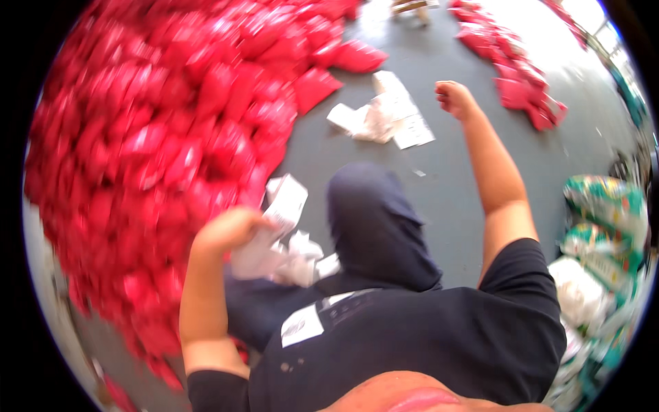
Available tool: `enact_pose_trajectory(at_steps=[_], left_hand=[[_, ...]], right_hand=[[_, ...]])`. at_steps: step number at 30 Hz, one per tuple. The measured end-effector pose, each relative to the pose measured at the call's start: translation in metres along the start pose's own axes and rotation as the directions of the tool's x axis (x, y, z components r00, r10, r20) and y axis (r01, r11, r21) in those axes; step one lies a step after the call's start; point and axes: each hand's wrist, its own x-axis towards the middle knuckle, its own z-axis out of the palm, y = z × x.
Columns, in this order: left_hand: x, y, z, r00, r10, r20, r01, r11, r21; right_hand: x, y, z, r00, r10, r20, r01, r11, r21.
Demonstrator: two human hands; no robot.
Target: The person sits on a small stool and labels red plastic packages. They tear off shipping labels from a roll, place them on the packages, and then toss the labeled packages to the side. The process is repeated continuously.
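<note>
My left hand [240, 228], blurred, is closed on white paper [255, 254] beside my left leg, close to the heap of red packages [158, 151]. More loose white papers [305, 264] lie around it. My right hand [453, 97] is raised out at the upper right with its fingers curled; whether they hold anything is too small to tell. Crumpled white sheets [405, 120] lie on the grey floor [460, 220] ahead, left of that hand. My bent knee [367, 206] in dark trousers is between my arms.
A row of red packages [515, 86] runs along the back right. Green and white plastic sacks [600, 199] are piled at the right edge. A small wooden object [412, 8] stands at the top middle. The red heap fills the whole left side.
</note>
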Motion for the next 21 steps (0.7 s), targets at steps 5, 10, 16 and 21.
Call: enact_pose_trajectory(at_steps=[5, 10, 16, 21], left_hand=[[-0.007, -0.015, 0.016, 0.995, 0.034, 0.088, -0.03, 0.998, -0.053], [-0.035, -0.007, 0.016, 0.995, 0.02, 0.094, -0.026, 0.998, 0.064], [-0.055, -0.034, -0.011, 0.991, -0.05, -0.125, 0.058, 0.996, 0.061], [-0.052, -0.047, -0.023, 0.995, -0.067, -0.077, 0.075, 0.992, 0.099]], right_hand=[[0.005, 0.018, 0.153, 0.845, 0.284, 0.452, 0.163, 0.67, -0.725], [0.038, 0.061, 0.34, 0.733, 0.332, 0.594, 0.507, 0.316, -0.802], [0.013, 0.149, 0.539, 0.746, 0.378, 0.548, 0.513, 0.199, -0.835], [0.009, 0.224, 0.574, 0.825, -0.204, 0.526, 0.563, 0.233, -0.793]])
